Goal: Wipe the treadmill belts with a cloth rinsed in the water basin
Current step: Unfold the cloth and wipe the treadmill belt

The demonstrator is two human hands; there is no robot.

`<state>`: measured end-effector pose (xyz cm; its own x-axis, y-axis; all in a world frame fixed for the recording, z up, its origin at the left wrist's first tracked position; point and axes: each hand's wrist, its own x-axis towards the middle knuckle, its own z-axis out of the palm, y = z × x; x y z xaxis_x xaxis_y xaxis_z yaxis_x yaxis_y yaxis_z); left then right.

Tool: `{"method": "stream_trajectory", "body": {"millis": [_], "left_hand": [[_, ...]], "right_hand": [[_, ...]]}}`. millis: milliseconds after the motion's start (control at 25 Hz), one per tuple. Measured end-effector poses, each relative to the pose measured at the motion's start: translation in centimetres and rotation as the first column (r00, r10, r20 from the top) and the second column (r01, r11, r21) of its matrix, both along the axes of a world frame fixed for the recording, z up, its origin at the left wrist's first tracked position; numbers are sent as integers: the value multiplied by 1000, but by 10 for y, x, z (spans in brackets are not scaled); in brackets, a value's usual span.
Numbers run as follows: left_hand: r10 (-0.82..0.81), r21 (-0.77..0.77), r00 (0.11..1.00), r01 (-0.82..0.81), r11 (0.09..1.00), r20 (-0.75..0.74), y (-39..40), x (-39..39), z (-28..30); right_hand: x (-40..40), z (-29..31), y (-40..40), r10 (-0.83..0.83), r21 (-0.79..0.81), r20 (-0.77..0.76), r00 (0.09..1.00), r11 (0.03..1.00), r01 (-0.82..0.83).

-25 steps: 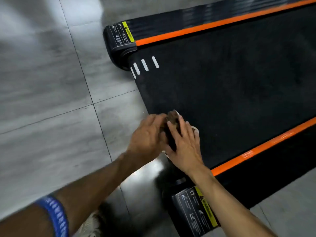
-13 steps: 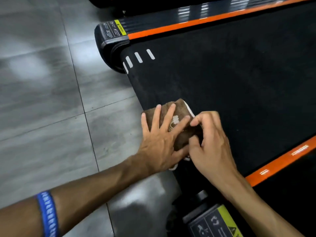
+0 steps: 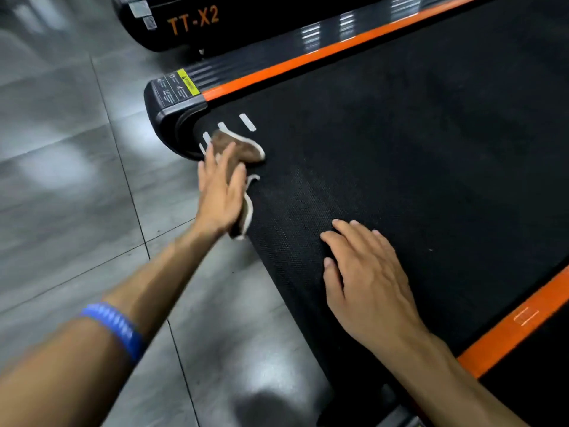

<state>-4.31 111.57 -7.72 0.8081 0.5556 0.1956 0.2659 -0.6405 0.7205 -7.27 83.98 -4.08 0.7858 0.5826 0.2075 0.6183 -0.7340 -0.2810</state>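
Note:
The black treadmill belt (image 3: 400, 155) fills the right of the view, bordered by orange side stripes. A brown cloth with a pale edge (image 3: 246, 149) lies at the belt's rear left corner, beside the short white marks. My left hand (image 3: 221, 192) presses flat on the cloth with straight fingers, the arm stretched forward. My right hand (image 3: 366, 282) rests palm-down on the bare belt nearer to me, holding nothing. No water basin is in view.
Grey glossy floor tiles (image 3: 77, 180) spread left of the treadmill. A black end cap with a yellow warning label (image 3: 175, 94) sits at the belt's far corner. A second black machine marked TT-X2 (image 3: 194, 23) stands behind.
My left hand has pushed the cloth along the belt's rear edge to the far corner. My right hand has let go of the cloth and now lies flat on the belt.

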Motion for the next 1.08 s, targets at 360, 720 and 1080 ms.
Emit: {"method": "stream_trajectory", "body": {"millis": [360,720,1080], "left_hand": [[165,-396,975,-94,913,150,-29,-12,4],[146,-296,985,-112,949,96,22,30,3],[120,-365,986,-71,928,114,-9,7,7]], "right_hand": [[2,-1,3,-15,27,50,999,1000,14],[2,0,6,-30,28,41,999,999,29],[3,3,2,-31,28,39,999,999,30]]}}
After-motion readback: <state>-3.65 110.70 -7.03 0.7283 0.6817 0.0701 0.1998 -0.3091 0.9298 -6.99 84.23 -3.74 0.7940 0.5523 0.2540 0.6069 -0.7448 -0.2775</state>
